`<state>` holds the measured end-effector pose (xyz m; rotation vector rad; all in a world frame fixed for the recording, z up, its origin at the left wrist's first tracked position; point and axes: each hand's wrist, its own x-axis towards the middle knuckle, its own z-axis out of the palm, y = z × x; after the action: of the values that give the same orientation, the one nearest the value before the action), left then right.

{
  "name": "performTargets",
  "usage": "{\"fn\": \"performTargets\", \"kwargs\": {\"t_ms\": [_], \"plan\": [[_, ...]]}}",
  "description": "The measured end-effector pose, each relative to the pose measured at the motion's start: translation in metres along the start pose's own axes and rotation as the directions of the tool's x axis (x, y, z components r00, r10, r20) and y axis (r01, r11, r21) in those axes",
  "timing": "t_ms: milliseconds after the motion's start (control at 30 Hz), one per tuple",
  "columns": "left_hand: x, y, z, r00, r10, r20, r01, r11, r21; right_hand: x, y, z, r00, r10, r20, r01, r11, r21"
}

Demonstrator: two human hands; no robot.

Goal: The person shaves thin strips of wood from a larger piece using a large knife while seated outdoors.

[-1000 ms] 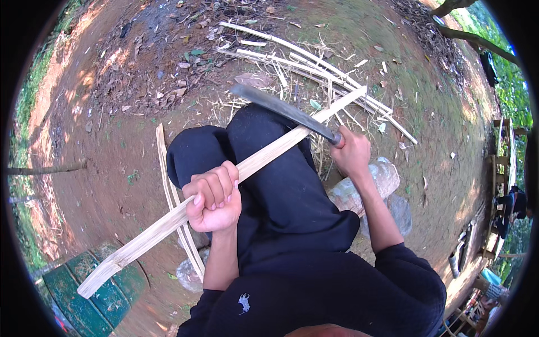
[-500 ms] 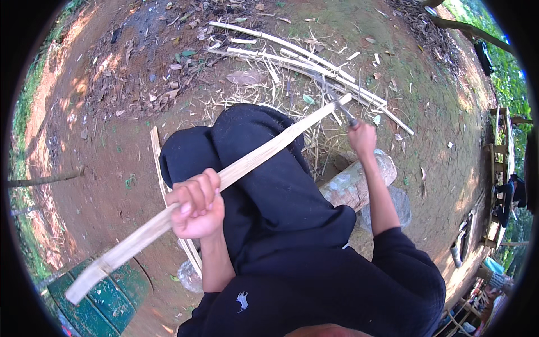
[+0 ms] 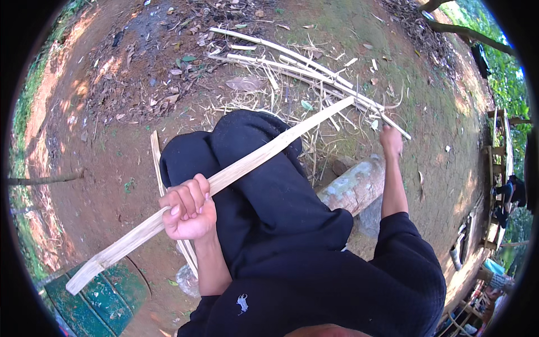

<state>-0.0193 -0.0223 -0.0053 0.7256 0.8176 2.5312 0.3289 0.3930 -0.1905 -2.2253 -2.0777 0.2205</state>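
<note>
My left hand (image 3: pixel 188 208) is wrapped round a long pale split strip (image 3: pixel 255 160), which looks like bamboo. The strip slants across my dark-trousered legs, its near end out at lower left and its far end toward the cut pieces. My right hand (image 3: pixel 391 140) is closed round the handle of a knife (image 3: pixel 383 116), past the strip's far end. The blade is hard to make out against the pieces behind it. A thin curled shaving (image 3: pixel 400 101) shows beside the knife. Another pale strip (image 3: pixel 156 160) stands by my left leg.
Several long pale strips (image 3: pixel 269 44) lie on the ground ahead, among thin shavings (image 3: pixel 252 105) and dry leaves. A log (image 3: pixel 353 185) sits at my right. A green panel (image 3: pixel 109 295) lies at lower left. A wooden structure (image 3: pixel 497 168) stands at far right.
My right hand with the knife has moved right and slightly down, off the strip's far end. The held strip and my left hand have shifted only slightly.
</note>
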Motion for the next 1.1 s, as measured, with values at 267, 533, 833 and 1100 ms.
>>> {"fn": "performTargets", "kwargs": {"t_ms": [267, 533, 833, 1100], "plan": [[0.004, -0.009, 0.003, 0.999, -0.013, -0.042, 0.01, 0.998, -0.059, -0.09, -0.042, -0.03, 0.995, -0.017, -0.099, 0.071, 0.813, 0.578], [-0.001, -0.013, 0.0, 0.982, -0.139, -0.13, 0.137, 0.99, -0.027, -0.2, -0.126, -0.067, 0.925, -0.326, -0.193, 0.353, 0.557, 0.752], [-0.003, -0.016, 0.005, 0.975, -0.195, -0.102, 0.213, 0.954, 0.21, -0.138, -0.104, -0.088, 0.783, -0.424, -0.455, 0.536, 0.831, 0.149], [0.001, -0.016, 0.014, 0.943, -0.302, -0.139, 0.332, 0.883, 0.331, -0.162, -0.107, -0.109, 0.821, -0.401, 0.405, -0.401, 0.1, 0.911]]}}
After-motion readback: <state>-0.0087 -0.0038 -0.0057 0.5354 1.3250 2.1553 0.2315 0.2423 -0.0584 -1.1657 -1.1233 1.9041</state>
